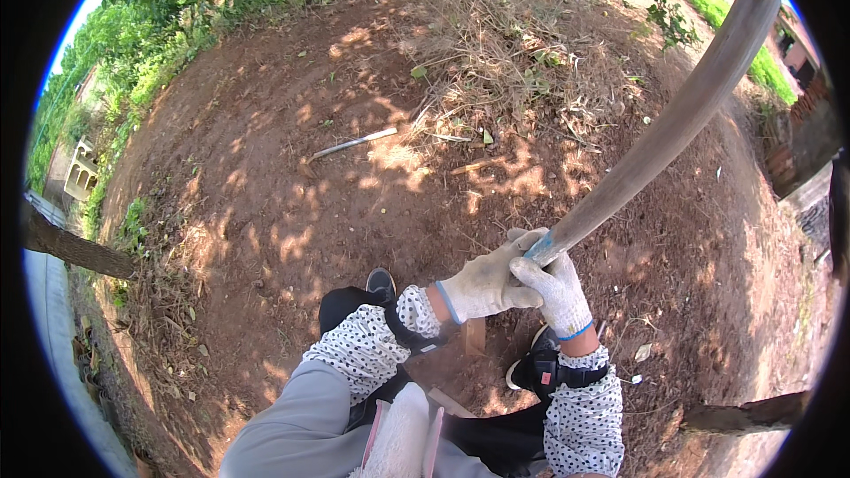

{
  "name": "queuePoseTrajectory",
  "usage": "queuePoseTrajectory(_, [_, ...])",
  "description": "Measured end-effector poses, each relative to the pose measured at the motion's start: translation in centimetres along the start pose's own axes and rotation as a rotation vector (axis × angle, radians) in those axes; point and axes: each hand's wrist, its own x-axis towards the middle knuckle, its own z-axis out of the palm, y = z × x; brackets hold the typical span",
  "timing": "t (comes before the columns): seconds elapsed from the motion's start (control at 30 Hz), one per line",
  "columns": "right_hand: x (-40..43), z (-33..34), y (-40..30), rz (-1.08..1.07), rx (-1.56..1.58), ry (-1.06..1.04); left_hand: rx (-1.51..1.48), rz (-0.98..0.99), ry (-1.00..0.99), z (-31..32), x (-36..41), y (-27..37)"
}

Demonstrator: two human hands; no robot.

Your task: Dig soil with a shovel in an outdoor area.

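A thick wooden pole [654,146], perhaps a tool handle, slants up to the right and leaves the view at the upper right. Its near end bears blue marks and lies between my gloved hands. My left hand [490,287], in a soiled pale work glove, wraps its fingers about that end. Close beside it, my right hand [559,295] closes around the same end, its thumb laid towards the left glove. The pole's far end is out of view. Below the hands, a flat wooden piece [475,337] lies between my dark shoes on reddish soil.
A heap of dry brush [511,66] lies ahead. A pale stick [355,144] and a short wood piece [477,165] rest on the soil before it. Tree trunks stand at the left [80,247] and lower right [750,413]. Green shrubs [179,6] line the far left.
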Motion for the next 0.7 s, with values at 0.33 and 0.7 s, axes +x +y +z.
queuePoseTrajectory(0.33, [0.0, -0.1, 0.1, 0.004, 0.007, -0.003, 0.037, 0.066, 0.018, 0.4, 0.4, -0.9])
queuePoseTrajectory(0.7, [0.1, -0.2, 0.4, -0.019, 0.006, -0.001, 0.075, -0.016, 0.029, 0.1, 0.1, 0.1])
